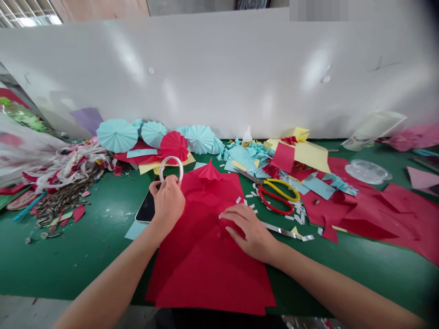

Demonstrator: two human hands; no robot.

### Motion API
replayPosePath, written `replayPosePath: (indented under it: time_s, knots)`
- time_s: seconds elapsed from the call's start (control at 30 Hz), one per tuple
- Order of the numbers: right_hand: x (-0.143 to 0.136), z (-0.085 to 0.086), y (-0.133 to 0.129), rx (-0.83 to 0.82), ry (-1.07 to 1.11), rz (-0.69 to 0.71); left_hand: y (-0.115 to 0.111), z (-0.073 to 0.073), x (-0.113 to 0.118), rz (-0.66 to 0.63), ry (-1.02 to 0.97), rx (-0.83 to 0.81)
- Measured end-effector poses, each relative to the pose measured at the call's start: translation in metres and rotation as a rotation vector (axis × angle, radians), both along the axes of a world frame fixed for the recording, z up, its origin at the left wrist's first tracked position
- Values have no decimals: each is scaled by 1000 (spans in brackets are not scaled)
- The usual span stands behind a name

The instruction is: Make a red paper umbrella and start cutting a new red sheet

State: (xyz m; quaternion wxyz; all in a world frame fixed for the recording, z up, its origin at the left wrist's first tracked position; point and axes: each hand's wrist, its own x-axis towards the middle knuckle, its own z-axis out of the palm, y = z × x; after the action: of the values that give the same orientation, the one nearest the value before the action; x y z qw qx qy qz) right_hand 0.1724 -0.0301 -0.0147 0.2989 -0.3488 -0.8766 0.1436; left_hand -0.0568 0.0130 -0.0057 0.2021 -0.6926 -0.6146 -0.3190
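Note:
My left hand (167, 201) pinches a roll of white tape (171, 159) upright between thumb and fingers, above the left side of the red paper (209, 278). My right hand (252, 233) rests on that paper with thumb and fingers apart. A red patch shows between them; I cannot tell whether it is a separate piece. A small pleated red paper umbrella shape (210, 173) stands at the paper's far end. A black phone (147, 208) lies partly hidden behind my left hand. Scissors (279, 195) with yellow and red handles lie beyond my right hand.
Pleated light blue paper fans (117, 135) and a red fan (174, 146) lie along the white board (212, 77). Metal pieces (60, 198) heap at left. Red sheets (370, 214), a clear plastic lid (367, 172) and a white cup (372, 130) are at right, on the green table (92, 256).

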Motion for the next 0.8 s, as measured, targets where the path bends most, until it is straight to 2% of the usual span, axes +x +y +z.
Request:
replayPosePath:
  time_s: [0.1, 0.17, 0.23, 0.3, 0.4, 0.5, 0.67, 0.8]
  knots:
    - [-1, 1, -4, 89, 84, -47, -15, 1, 16, -184, 6, 93]
    - [-1, 3, -8, 145, 148, -54, -28, 2, 30, -479, -39, 180]
    - [-1, 6, -12, 192, 195, -57, -40, 3, 43, -577, -34, 165]
    - [0, 10, -16, 225, 209, -62, -50, 3, 54, -736, -61, 113]
    - [1, 14, -17, 251, 213, -72, -58, 2, 62, -885, -121, 32]
    - [2, 15, -14, 288, 236, -98, -63, -2, 64, -923, -139, -28]
    - [4, 15, -11, 421, 283, -122, -70, -7, 66, -835, -113, -55]
    - [5, 20, -14, 506, 241, -87, -73, -6, 68, -826, -289, -251]
